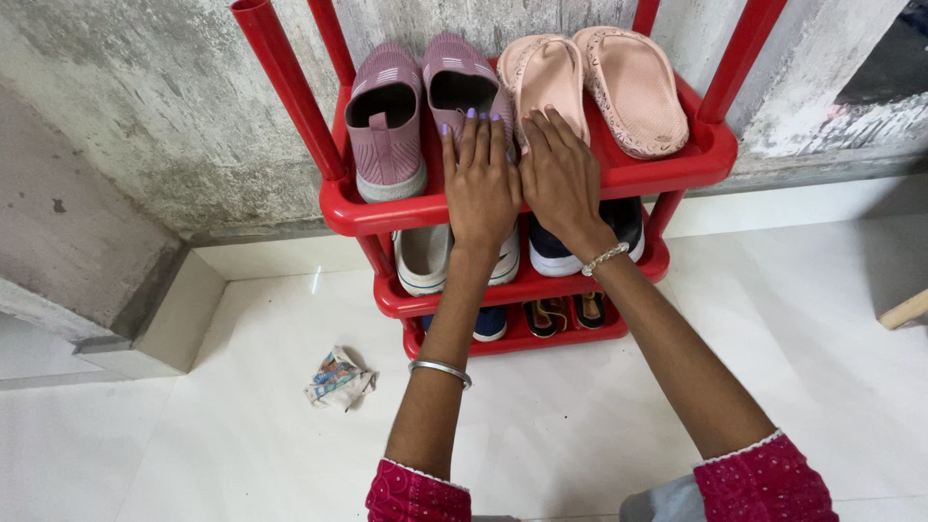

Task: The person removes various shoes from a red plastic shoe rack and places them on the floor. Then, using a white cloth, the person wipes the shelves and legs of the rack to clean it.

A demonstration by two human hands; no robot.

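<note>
A red plastic shoe rack (677,166) with three shelves stands against a bare concrete wall. My left hand (479,179) lies flat, fingers together, on the heel of the right shoe of a mauve slip-on pair (387,126) on the top shelf. My right hand (561,174) lies flat beside it, fingertips touching the heel of the left one of two pink slides (628,82). Neither hand grips anything. The middle shelf holds white shoes (422,259) and dark blue shoes (551,253), partly hidden by my wrists. The bottom shelf holds blue shoes (489,324) and dark sandals (565,314).
A crumpled wrapper (338,379) lies on the white tiled floor left of the rack. A low concrete ledge (164,319) juts out at left. A wooden leg end (904,311) shows at the right edge. Red rack posts (290,92) rise above the top shelf.
</note>
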